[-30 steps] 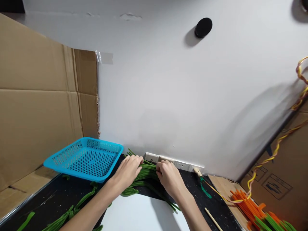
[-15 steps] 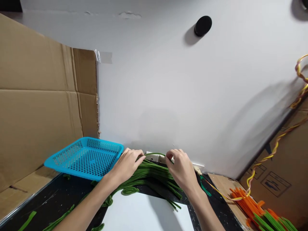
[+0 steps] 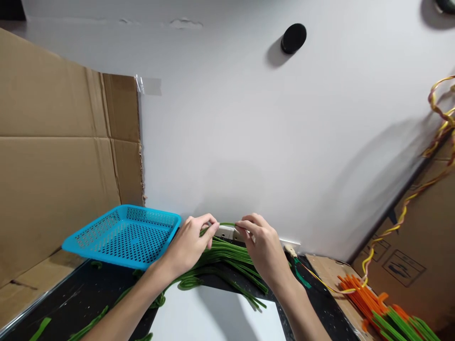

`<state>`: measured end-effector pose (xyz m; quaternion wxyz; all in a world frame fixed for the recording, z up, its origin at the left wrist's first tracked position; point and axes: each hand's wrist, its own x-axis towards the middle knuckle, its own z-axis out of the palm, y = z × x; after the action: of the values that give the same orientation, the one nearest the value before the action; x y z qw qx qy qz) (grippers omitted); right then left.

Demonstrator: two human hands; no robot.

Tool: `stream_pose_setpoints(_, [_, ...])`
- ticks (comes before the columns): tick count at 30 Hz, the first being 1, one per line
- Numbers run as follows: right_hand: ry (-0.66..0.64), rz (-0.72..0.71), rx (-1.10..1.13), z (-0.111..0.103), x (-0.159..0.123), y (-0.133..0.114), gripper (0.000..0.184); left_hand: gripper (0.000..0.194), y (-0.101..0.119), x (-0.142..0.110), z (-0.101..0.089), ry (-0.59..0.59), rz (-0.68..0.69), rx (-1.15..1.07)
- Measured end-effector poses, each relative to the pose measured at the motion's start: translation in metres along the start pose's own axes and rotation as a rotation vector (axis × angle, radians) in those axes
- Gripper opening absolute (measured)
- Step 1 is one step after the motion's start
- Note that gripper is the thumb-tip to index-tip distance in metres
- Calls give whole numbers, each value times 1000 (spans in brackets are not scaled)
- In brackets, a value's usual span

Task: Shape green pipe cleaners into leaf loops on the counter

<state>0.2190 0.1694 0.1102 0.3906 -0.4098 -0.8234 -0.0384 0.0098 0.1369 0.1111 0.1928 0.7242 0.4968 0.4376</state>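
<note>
A bundle of green pipe cleaners lies on the black tabletop against the white wall. My left hand and my right hand are raised just above the bundle. Each pinches one end of a single green pipe cleaner, which arches between them in front of a white power strip. Both hands' fingers are closed in a pinch.
A blue perforated plastic tray sits left of my hands, beside a cardboard panel. A white sheet lies near me. Orange and green pipe cleaners pile at the right, near a cardboard box and twisted yellow wire. Loose green pieces lie at left.
Both hands lifted off the bundle, drawing one green pipe cleaner up from it. They have since moved closer together, bending it into a tighter arch.
</note>
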Motion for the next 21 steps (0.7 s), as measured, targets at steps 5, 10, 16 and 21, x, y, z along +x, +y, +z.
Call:
stream_pose_setpoints(5, [151, 36, 27, -16, 1, 6, 30, 41, 7, -3, -2, -182, -134, -354])
stream_pose_setpoints(10, [35, 141, 270, -37, 4, -5, 29, 40, 24, -4, -25, -238, -67, -333])
stream_pose_setpoints(16, [-96, 334, 764, -46, 9, -22, 35, 43, 39, -8, -47, -225, -20, -199])
stream_pose_setpoints(21, [-49, 370, 1007, -50, 13, -24, 32, 44, 33, -7, -35, -367, -79, -400])
